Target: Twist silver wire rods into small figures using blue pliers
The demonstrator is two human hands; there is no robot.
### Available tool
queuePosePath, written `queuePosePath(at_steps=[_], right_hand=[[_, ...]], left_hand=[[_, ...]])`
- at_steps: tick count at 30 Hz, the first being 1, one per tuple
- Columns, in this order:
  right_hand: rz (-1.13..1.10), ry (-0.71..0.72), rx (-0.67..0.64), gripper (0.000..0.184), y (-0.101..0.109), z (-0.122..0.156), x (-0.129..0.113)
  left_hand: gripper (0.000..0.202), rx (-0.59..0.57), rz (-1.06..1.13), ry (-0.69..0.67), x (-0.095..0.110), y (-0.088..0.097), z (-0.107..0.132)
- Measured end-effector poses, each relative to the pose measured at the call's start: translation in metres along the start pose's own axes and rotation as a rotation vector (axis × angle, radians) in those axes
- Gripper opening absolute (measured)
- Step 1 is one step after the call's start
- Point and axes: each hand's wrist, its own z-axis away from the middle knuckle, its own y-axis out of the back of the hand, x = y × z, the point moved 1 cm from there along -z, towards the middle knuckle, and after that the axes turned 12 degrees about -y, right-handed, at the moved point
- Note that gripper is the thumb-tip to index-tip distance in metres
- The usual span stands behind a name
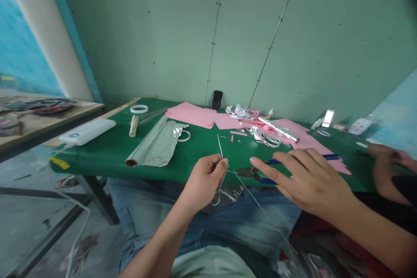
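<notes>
My left hand (208, 178) is closed, its thumb and fingers pinching a thin pale strand (219, 143) that sticks up above them. A twisted white cord (224, 195) hangs in a loop below this hand, over my lap. From near its fingertips a thin line (250, 193) slants down to the right. My right hand (302, 178) is held palm down with its index finger stretched to the left and its fingers apart. Just behind and below that finger are pliers (249, 173) with blue handles, their jaws toward my left hand; the hand partly hides them.
On the green table (107, 152) lie a foil roll (156, 143), pink sheets (192, 114), crumpled foil (243, 113), a tape ring (139, 108), a white power bank (87, 131) and a cardboard tube (133, 126). A phone (216, 100) leans on the wall. Another person's arms (387, 169) rest at right.
</notes>
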Motion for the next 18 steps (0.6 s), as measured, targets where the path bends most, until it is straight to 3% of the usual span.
queuePosePath(at_steps=[7, 11, 15, 18], right_hand=[[-0.057, 0.015, -0.092, 0.055, -0.003, 0.002, 0.0], [-0.243, -0.122, -0.204, 0.055, -0.011, 0.005, -0.003], [-0.585, -0.352, -0.516, 0.061, -0.017, 0.006, -0.003], [-0.887, -0.457, -0.767, 0.056, -0.015, 0.001, 0.0]], left_hand=[[0.041, -0.002, 0.009, 0.01, -0.008, -0.002, -0.001], [0.039, 0.03, -0.128, -0.106, -0.004, -0.002, -0.001], [0.035, 0.024, -0.349, -0.284, -0.005, 0.001, 0.0], [0.028, -0.025, -0.448, -0.441, -0.008, 0.004, 0.002]])
